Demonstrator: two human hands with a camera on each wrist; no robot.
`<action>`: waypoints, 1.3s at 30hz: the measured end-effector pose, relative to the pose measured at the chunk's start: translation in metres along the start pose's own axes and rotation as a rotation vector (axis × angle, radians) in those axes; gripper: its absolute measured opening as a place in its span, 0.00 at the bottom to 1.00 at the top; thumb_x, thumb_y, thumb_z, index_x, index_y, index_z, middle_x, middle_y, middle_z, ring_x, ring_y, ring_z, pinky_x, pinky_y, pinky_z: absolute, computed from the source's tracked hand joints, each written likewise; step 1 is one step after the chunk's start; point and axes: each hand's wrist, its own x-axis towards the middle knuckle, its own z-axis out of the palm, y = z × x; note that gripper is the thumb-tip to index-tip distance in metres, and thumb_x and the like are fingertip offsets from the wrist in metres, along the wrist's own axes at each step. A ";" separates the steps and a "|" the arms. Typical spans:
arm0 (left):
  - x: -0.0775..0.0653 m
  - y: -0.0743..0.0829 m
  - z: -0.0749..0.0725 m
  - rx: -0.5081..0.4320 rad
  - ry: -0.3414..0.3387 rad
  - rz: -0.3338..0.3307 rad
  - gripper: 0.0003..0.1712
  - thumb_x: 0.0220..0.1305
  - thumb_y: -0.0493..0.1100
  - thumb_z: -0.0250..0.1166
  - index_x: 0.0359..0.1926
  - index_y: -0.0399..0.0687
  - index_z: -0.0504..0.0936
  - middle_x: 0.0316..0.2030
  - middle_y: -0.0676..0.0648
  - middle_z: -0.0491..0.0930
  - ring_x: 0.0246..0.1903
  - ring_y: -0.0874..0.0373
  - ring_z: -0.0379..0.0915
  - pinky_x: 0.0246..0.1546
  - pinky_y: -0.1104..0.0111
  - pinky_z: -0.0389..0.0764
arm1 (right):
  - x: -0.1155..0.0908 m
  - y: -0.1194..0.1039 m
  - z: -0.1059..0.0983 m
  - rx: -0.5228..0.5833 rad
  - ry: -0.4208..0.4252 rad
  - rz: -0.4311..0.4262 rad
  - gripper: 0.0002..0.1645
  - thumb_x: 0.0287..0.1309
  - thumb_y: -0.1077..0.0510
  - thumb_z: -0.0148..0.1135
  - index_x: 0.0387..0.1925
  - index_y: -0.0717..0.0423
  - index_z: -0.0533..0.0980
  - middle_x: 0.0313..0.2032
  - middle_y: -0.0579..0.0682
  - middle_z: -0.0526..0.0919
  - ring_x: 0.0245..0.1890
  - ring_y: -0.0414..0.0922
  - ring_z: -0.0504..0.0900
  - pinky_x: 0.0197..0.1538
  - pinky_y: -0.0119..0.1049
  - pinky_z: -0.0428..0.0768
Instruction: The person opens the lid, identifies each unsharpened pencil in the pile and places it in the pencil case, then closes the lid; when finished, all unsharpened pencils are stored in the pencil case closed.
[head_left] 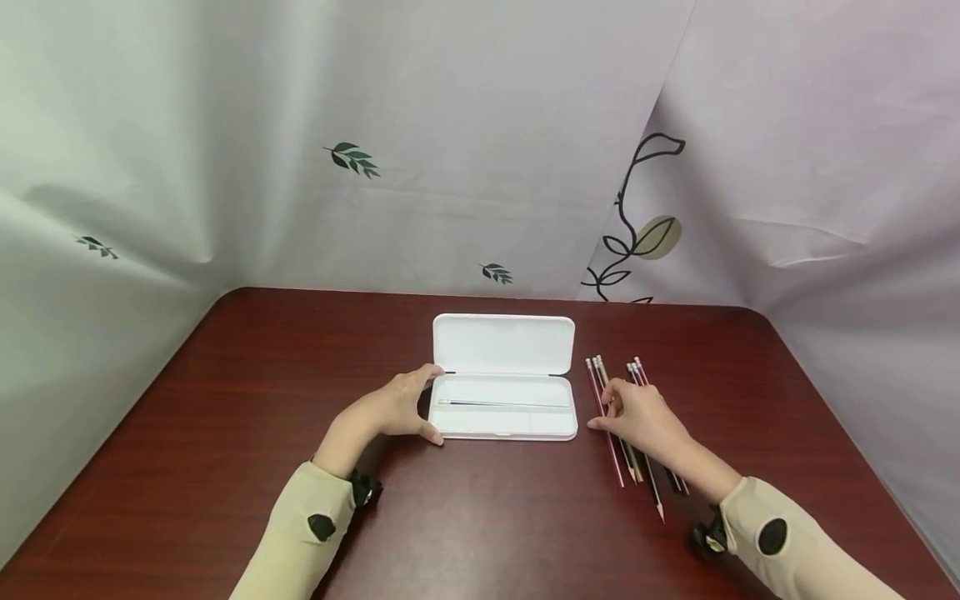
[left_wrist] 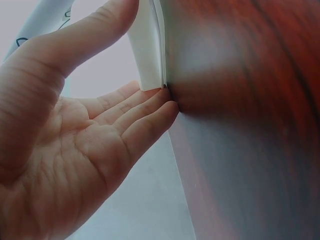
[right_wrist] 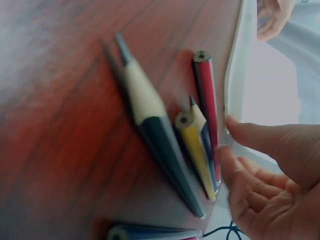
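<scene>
A white pencil case [head_left: 502,425] lies with its lid [head_left: 504,343] raised, and one thin pencil [head_left: 510,405] rests inside it. My left hand [head_left: 401,404] holds the case's left end, thumb at the front corner and fingers toward the back. In the left wrist view the fingers [left_wrist: 150,120] touch the corner of the case [left_wrist: 150,55]. My right hand [head_left: 641,417] hovers at the loose pencils, thumb and forefinger apart with nothing between them. Closest to its fingertips is a red pencil [right_wrist: 207,90]; a yellow pencil [right_wrist: 195,150] and a dark pencil [right_wrist: 165,150] lie beside it.
More dark and pink pencils [head_left: 678,483] lie under and beyond the right wrist. The dark red tabletop [head_left: 315,333] meets a pale patterned cloth [head_left: 465,167] at the back and sides.
</scene>
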 end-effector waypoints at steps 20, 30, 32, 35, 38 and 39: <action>0.002 0.003 -0.002 -0.003 -0.013 -0.025 0.52 0.33 0.46 0.81 0.58 0.34 0.62 0.58 0.33 0.70 0.59 0.44 0.66 0.58 0.53 0.67 | 0.020 -0.013 -0.004 -0.074 -0.199 0.133 0.07 0.40 0.55 0.63 0.16 0.51 0.74 0.08 0.41 0.73 0.12 0.38 0.74 0.18 0.33 0.66; 0.001 0.003 0.000 0.002 -0.029 -0.032 0.53 0.33 0.45 0.80 0.59 0.34 0.61 0.58 0.33 0.69 0.59 0.44 0.65 0.59 0.53 0.66 | 0.030 -0.004 -0.026 0.090 -0.110 0.143 0.10 0.50 0.56 0.59 0.31 0.61 0.75 0.17 0.45 0.81 0.18 0.42 0.79 0.24 0.33 0.71; 0.001 0.004 0.000 -0.002 -0.029 -0.044 0.53 0.33 0.45 0.81 0.59 0.34 0.61 0.59 0.33 0.69 0.60 0.44 0.65 0.59 0.53 0.66 | 0.034 -0.003 -0.030 0.127 -0.061 0.128 0.11 0.52 0.57 0.58 0.35 0.62 0.74 0.20 0.46 0.83 0.21 0.44 0.81 0.26 0.34 0.71; 0.001 0.003 0.000 -0.005 -0.029 -0.058 0.53 0.33 0.45 0.81 0.59 0.35 0.61 0.59 0.34 0.69 0.60 0.45 0.64 0.59 0.54 0.66 | 0.039 -0.003 -0.034 0.160 -0.001 0.096 0.13 0.55 0.58 0.58 0.39 0.63 0.73 0.26 0.49 0.85 0.25 0.45 0.81 0.28 0.34 0.71; 0.001 0.004 0.001 -0.002 -0.030 -0.066 0.54 0.33 0.46 0.81 0.60 0.36 0.61 0.59 0.34 0.69 0.60 0.45 0.64 0.59 0.54 0.66 | 0.044 -0.004 -0.035 0.192 0.030 0.058 0.13 0.58 0.58 0.58 0.43 0.62 0.72 0.30 0.52 0.86 0.27 0.44 0.80 0.28 0.34 0.72; 0.001 0.004 0.001 -0.002 -0.028 -0.066 0.54 0.33 0.46 0.81 0.60 0.36 0.61 0.59 0.34 0.69 0.60 0.45 0.64 0.59 0.54 0.66 | 0.045 -0.004 -0.035 0.205 0.037 0.046 0.14 0.59 0.57 0.58 0.43 0.61 0.72 0.32 0.53 0.86 0.28 0.44 0.80 0.28 0.34 0.73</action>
